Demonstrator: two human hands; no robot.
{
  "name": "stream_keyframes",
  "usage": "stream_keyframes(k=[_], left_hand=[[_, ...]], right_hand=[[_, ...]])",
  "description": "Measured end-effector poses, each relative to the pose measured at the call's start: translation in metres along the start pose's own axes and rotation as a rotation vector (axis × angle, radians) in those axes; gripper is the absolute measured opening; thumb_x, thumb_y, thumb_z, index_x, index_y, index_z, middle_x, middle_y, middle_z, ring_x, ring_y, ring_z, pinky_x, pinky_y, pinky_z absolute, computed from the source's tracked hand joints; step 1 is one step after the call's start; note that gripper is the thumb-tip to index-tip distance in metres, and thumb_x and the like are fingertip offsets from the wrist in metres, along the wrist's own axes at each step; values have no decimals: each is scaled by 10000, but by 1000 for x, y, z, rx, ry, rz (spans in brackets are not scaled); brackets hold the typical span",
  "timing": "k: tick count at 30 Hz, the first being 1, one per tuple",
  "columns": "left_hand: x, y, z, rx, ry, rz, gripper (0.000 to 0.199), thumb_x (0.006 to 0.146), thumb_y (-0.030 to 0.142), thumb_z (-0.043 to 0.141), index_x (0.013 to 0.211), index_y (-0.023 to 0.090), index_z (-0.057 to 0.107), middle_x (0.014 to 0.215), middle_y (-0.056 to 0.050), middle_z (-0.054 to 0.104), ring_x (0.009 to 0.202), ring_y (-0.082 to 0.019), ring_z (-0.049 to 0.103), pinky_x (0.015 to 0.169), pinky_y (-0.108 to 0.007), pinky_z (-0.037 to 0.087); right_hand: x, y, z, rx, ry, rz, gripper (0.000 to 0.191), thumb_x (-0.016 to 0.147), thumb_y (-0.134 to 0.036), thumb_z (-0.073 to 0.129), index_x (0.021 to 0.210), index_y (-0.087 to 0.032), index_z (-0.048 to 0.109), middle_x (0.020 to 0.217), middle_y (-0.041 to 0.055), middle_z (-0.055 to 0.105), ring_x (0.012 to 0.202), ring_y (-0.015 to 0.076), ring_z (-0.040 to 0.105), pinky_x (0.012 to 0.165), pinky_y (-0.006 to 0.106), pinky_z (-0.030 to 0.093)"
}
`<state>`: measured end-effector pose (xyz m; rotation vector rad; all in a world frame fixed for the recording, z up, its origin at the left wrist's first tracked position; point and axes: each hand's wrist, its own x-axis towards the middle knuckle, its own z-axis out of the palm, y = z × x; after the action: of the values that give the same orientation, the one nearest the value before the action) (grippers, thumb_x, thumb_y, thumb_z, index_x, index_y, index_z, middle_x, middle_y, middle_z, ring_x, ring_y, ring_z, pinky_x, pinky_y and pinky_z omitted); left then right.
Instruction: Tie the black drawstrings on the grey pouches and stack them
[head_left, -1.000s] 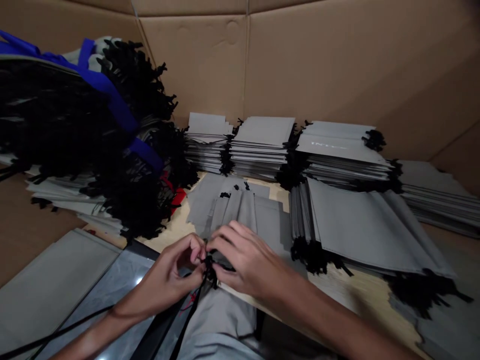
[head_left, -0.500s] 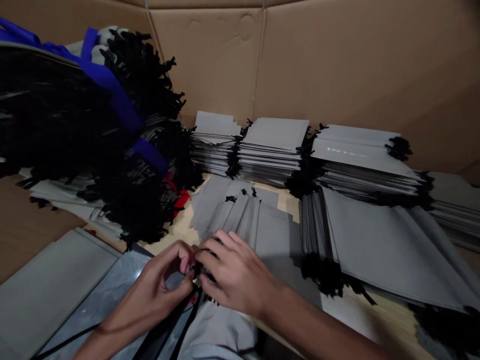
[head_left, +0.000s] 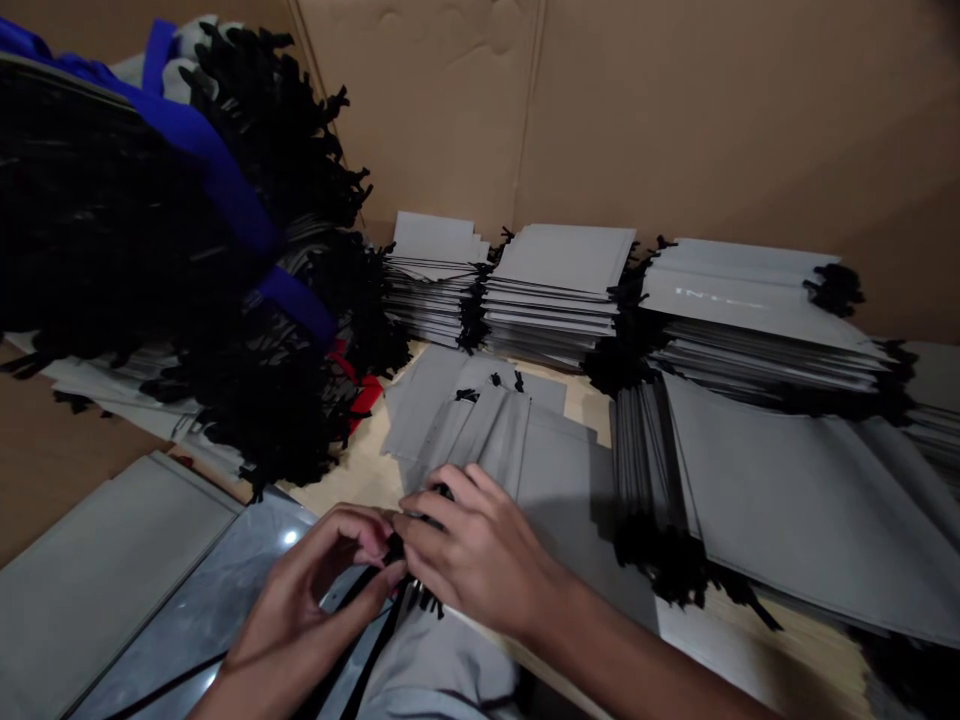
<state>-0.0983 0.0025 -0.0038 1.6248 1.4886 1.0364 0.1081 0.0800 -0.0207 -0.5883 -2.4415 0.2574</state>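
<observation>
L hand (head_left: 319, 595) pinching black cord (head_left: 393, 548) btwn thumb & fingertips, nr table's (head_left: 360, 475) close edge. R hand (head_left: 480, 560) curling beside it; can't tell if gripping. Gray pouches (head_left: 484, 430) lying just beyond; pouch stacks (head_left: 562, 262) standing along cardboard wall (head_left: 675, 120).

This looks like a workshop, or a packing corner of one: matching stacks of flat grey pieces (head_left: 556, 255) with black knotted ends line the back of a pale wooden desk (head_left: 360, 472), a bulky dark bundle (head_left: 97, 200) bound with blue straps (head_left: 225, 190) fills the left side, and brown, cardboard-like walls (head_left: 675, 120) enclose the space, where a person's bare hands (head_left: 480, 550) do close handwork.
</observation>
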Motion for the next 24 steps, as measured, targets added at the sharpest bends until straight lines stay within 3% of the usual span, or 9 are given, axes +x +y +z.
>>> stream_keyframes(k=[5, 10, 18, 24], left_hand=[[-16, -12, 6, 125, 175, 97, 226, 944, 192, 779, 1088, 331, 675, 1071, 37, 749, 986, -154, 758, 920, -195, 628], [-25, -14, 7, 219, 172, 133, 279, 970, 177, 764, 1171, 338, 656, 1128, 41, 737, 1017, -145, 759, 931, -179, 601], [-29, -14, 3, 287, 183, 114, 158, 1002, 202, 725, 1104, 314, 681, 1045, 28, 765, 948, -186, 772, 889, -258, 614], [-30, -13, 4, 95, 240, 5, 196, 939, 218, 795, 995, 297, 625, 922, 41, 741, 862, -160, 773, 786, -201, 648]], right_hand=[[-2, 1, 0, 7, 12, 4, 156, 1097, -267, 608, 1105, -186, 741, 1133, 52, 788, 1052, 246, 584, 843, 408, 422], [-2, 1, 0, 20, 20, 11, 152, 1085, -271, 622, 1111, -172, 735, 1121, 55, 778, 1036, 243, 571, 818, 413, 416], [-3, 2, -2, -31, 5, -9, 154, 1087, -254, 600, 1017, -182, 717, 1068, 61, 771, 998, 240, 563, 786, 405, 387], [-2, 5, -1, -82, -14, -62, 146, 1056, -216, 622, 926, -192, 683, 1001, 39, 751, 935, 231, 529, 751, 409, 352]])
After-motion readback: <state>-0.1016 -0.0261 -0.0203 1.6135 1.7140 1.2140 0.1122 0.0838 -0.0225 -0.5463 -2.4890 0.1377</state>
